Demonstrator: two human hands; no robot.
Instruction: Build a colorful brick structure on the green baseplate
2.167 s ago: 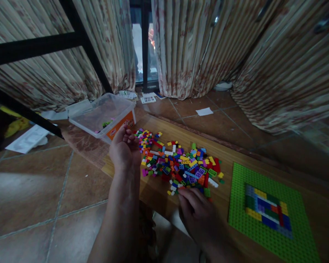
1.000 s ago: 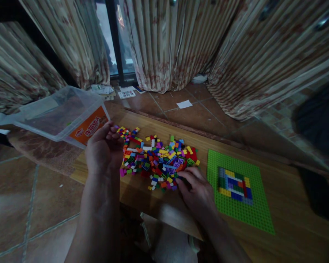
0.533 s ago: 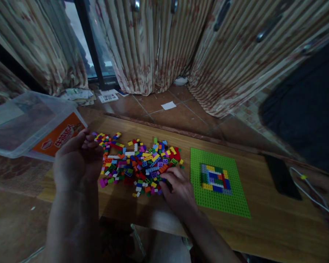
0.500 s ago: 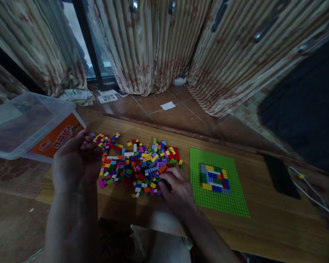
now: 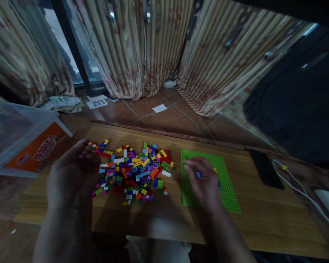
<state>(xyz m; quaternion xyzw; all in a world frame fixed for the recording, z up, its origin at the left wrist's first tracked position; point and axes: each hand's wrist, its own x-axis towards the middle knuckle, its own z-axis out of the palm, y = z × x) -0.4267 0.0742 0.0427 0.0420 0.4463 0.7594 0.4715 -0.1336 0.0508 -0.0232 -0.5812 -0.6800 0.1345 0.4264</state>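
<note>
My right hand (image 5: 204, 179) hangs over the green studded baseplate (image 5: 227, 197) with thumb and fingers pinched together. Whatever small piece may be between the fingertips is too dim to make out. Under that hand, a block of toy bricks (image 5: 219, 185) on the baseplate is mostly covered. My left hand (image 5: 74, 168) is raised at the left of the loose brick pile (image 5: 139, 170), fingers curled inward. Its palm is hidden, so I cannot see whether it holds anything. The pile mixes red, yellow, blue, green, white and purple bricks.
A clear plastic box (image 5: 24, 120) with an orange label stands at the left. On the wooden table (image 5: 164, 219), a black phone (image 5: 265, 170) lies right of the baseplate, near a white cable (image 5: 293, 182). Papers (image 5: 64, 102) lie on the floor before the curtains (image 5: 153, 54).
My right hand has left the brick pile and moved right, over the baseplate, now covering most of the built bricks. My left hand keeps its curled pose. The view has turned slightly right.
</note>
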